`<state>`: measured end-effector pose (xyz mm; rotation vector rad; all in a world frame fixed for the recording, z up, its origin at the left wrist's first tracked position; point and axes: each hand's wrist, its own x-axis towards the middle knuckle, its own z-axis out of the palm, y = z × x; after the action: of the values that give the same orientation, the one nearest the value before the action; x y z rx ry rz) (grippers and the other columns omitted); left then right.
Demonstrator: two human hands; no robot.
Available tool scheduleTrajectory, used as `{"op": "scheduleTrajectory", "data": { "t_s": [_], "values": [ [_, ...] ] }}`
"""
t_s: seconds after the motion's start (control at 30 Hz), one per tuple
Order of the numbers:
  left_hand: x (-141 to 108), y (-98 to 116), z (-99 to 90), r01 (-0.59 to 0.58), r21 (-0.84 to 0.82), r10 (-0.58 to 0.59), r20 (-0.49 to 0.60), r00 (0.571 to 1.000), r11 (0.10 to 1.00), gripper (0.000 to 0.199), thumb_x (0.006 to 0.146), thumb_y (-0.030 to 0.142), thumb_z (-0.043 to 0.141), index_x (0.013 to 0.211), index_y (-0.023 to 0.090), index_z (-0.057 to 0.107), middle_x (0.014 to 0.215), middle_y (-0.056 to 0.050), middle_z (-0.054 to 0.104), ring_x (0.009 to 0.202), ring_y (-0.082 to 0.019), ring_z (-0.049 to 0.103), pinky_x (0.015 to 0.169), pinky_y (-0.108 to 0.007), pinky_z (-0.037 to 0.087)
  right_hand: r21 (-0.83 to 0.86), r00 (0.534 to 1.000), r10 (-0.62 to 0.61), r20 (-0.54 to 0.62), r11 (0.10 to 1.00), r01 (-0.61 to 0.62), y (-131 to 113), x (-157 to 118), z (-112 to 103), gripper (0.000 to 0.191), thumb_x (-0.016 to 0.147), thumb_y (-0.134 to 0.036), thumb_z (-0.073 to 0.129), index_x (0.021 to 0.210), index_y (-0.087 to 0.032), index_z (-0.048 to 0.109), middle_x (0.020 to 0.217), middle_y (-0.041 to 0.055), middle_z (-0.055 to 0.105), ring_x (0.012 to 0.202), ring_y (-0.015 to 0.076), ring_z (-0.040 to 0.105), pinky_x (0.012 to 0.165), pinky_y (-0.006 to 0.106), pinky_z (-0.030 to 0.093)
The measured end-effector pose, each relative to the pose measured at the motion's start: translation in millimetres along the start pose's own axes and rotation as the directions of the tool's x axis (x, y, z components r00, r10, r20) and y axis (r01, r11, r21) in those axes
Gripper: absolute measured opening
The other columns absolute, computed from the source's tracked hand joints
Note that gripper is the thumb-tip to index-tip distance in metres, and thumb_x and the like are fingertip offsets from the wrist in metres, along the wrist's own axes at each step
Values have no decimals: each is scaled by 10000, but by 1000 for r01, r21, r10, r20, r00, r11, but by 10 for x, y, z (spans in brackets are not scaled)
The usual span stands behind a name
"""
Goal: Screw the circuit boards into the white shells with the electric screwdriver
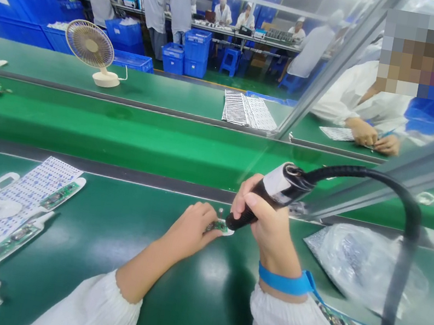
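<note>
My left hand (192, 226) pinches a small green circuit board (218, 227) against the green bench top (164, 281). My right hand (268, 226) grips a black electric screwdriver (267, 198), which has a white label and a thick black cable (403, 255) arching off to the right. Its front end sits against the board, and the tip is hidden there. A blue wrist strap (283, 280) circles my right wrist, and its thin blue cord runs off to the lower right.
Several green boards on white blue-printed sheets (7, 222) lie to my left. A clear plastic bag (361, 267) lies to my right. Beyond a green conveyor belt (121, 135) stand an aluminium-framed glass panel (333, 87), a co-worker's hands (373, 136) on a sheet, a desk fan (91, 44) and blue crates (196, 53).
</note>
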<state>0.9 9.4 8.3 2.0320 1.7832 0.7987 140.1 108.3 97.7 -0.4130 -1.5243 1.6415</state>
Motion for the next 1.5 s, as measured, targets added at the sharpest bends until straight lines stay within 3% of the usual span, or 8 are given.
{"op": "scheduleTrajectory", "data": {
  "t_s": [0.33, 0.5, 0.63, 0.83, 1.0, 1.17, 1.3, 1.5],
  "values": [
    [-21, -44, -2, -28, 7, 28, -13, 1000, 1000, 139, 960, 329, 629, 927, 200, 591, 974, -48, 624, 902, -229, 562, 799, -370, 466, 86, 1000, -13, 17, 996, 12, -55, 19, -120, 286, 807, -466, 753, 867, -209, 644, 577, -27, 612, 484, 160, 563, 514, 303, 470],
    [55, -131, -22, -56, 3, 56, -57, 997, 998, 131, 968, 339, 612, 952, 210, 608, 997, -60, 651, 907, -229, 589, 797, -368, 477, 59, 932, -178, -317, 977, 207, -297, -77, -561, 360, 803, -571, 699, 886, -225, 640, 535, -44, 569, 424, 162, 538, 471, 319, 468],
    [671, -409, -200, -24, 58, 32, -144, 989, 998, 198, 950, 402, 611, 942, 205, 624, 949, -70, 653, 849, -235, 594, 758, -368, 478, -67, 868, -194, -457, 981, 183, -396, -187, -837, 248, 823, -454, 726, 838, -223, 637, 533, -37, 578, 428, 157, 537, 459, 305, 449],
    [1926, -892, -418, 268, 169, -230, -216, 949, 948, 209, 893, 398, 658, 858, 199, 602, 945, -80, 640, 922, -260, 598, 846, -381, 474, -108, 857, -153, -492, 988, 115, -352, -197, -838, 236, 824, -419, 732, 804, -206, 634, 519, -39, 568, 434, 142, 518, 471, 292, 447],
    [2231, -1092, -366, 339, 165, -298, -232, 926, 926, 233, 896, 408, 636, 938, 181, 604, 1017, -117, 658, 959, -274, 604, 872, -393, 480, -112, 853, -119, -508, 991, 72, -309, -173, -836, 242, 810, -420, 738, 792, -205, 629, 518, -38, 570, 443, 144, 528, 471, 285, 447],
    [1991, -909, -358, 316, 128, -272, -276, 922, 940, 329, 922, 454, 586, 1110, 184, 604, 1188, -134, 647, 1120, -301, 583, 976, -431, 463, -116, 845, -137, -517, 989, 90, -280, -168, -848, 244, 814, -421, 739, 805, -205, 628, 523, -41, 569, 448, 144, 533, 479, 288, 454],
    [1164, -422, -175, 84, 3, -77, -366, 927, 996, 233, 962, 403, 530, 1057, 211, 620, 1120, -97, 677, 1090, -275, 612, 983, -433, 473, -12, 855, -153, -496, 986, 169, -274, -175, -848, 247, 826, -428, 730, 844, -206, 624, 542, -42, 580, 442, 144, 533, 474, 290, 455],
    [146, 210, 247, -117, -95, 98, -181, 979, 989, 185, 966, 314, 597, 1130, 231, 625, 1114, -76, 699, 1070, -254, 620, 943, -446, 481, 244, 951, -102, -292, 953, 178, -273, -134, -728, 388, 801, -604, 678, 837, -224, 613, 524, -42, 559, 401, 149, 517, 465, 300, 448]
  ]
}}
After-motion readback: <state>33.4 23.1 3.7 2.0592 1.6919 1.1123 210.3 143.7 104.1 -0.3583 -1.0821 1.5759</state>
